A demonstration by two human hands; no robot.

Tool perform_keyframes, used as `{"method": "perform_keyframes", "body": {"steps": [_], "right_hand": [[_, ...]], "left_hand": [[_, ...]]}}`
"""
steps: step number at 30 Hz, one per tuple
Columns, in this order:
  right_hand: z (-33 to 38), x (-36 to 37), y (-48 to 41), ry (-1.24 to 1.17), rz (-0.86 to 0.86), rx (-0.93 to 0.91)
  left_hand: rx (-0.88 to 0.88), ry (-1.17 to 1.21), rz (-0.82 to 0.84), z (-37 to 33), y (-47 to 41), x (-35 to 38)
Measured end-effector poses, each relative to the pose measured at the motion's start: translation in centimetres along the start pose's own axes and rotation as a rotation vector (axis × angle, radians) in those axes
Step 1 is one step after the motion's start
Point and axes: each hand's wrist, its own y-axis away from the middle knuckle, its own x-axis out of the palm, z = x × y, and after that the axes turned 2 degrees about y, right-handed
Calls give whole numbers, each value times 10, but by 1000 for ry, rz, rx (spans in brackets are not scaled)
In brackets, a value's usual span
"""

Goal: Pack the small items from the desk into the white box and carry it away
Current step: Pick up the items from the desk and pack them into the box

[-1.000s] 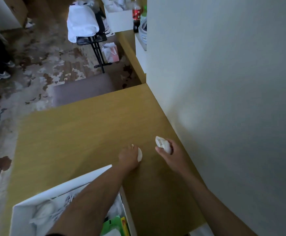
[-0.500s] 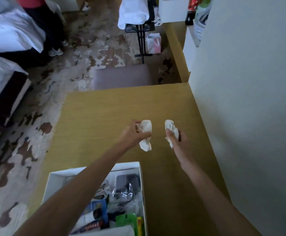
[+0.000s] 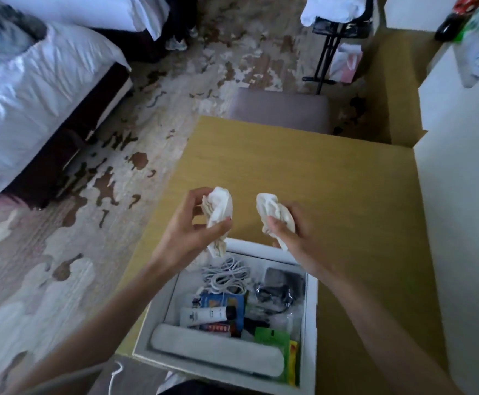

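I had both hands up over the yellow-brown wooden desk (image 3: 332,172), each closed on its own piece of crumpled white cloth. My left hand (image 3: 188,233) pinched the left crumpled white cloth (image 3: 218,212) between thumb and fingers, its tail dangling down to the box rim. My right hand (image 3: 292,235) had the thumb pressed over the right crumpled white cloth (image 3: 274,216), with the fingers wrapped behind it.

The open white cardboard box (image 3: 311,323) sat at the near edge of the desk, at six o'clock from both hands and directly beneath the wrists. Its long axis ran roughly twelve to six, tilted a little toward one o'clock. The far rim lay just under the hanging ends of both cloths. Inside I could see a coiled white cable (image 3: 227,276) at the far end, a white tube with a black cap (image 3: 207,316) in the middle, a long white padded case (image 3: 215,352) across the near end and a green packet (image 3: 271,336) at the right.

No other loose items showed on the desk, so I judged these two the last to go in. Neither hand was clearly nearer; both needed only a short pull toward six o'clock and a release over the cable end, where there looked to be room.
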Motion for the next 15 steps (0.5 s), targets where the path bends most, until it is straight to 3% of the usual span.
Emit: {"method": "perform_keyframes", "body": {"steps": [3,7,11,15], "right_hand": [[7,24,8,129,126,7],[15,44,24,278,274,171],[20,56,35,432,195,233],[7,58,48,888,56,240]], "left_hand": [[8,-71,47,13,11,-27],[-4,-201,146,35,19,-48],[24,-283,234,46,24,-58],[49,-238,326,48,23,-59]]}}
